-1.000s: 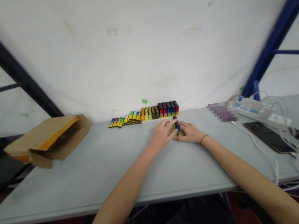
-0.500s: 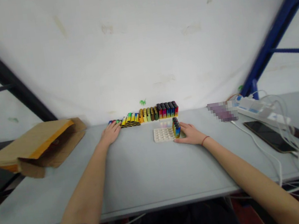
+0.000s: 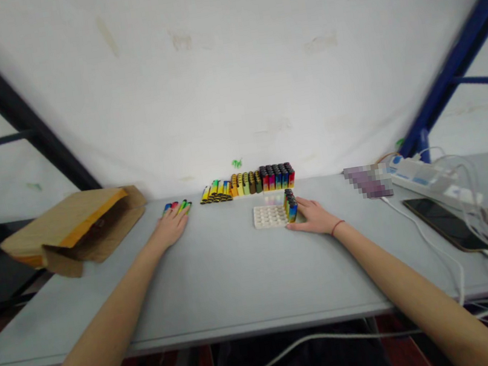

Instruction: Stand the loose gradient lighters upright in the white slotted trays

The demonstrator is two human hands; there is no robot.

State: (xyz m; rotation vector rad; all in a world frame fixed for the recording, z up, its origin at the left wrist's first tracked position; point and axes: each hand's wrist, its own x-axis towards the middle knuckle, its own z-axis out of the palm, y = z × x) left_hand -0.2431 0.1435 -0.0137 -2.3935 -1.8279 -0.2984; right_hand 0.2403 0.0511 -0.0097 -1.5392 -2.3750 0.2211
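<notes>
On the table's left part, my left hand (image 3: 171, 226) lies flat with its fingers stretched over several colourful lighters (image 3: 178, 205), whose ends show past the fingertips. My right hand (image 3: 315, 216) is curved round a short upright row of blue-and-yellow lighters (image 3: 292, 207), thumb at the near end and fingers at the far end. That row stands at the right edge of a white tray (image 3: 268, 216) with round hollows. Behind the tray lies a pile of yellow lighters (image 3: 217, 192). Beside it stand yellow and dark green lighters (image 3: 245, 184) and a block of black-topped, red and blue lighters (image 3: 277, 178).
An open brown cardboard envelope (image 3: 80, 223) lies at the left. To the right are a white power strip (image 3: 431, 179), a dark phone (image 3: 445, 223), a blurred purple item (image 3: 367, 181) and tangled white cables (image 3: 475, 228). A white wall (image 3: 230, 87) rises behind the table.
My left hand has slid left, away from the pile, and the colourful lighters under its fingers have moved with it. My right hand stays at the upright row. The view has shifted slightly.
</notes>
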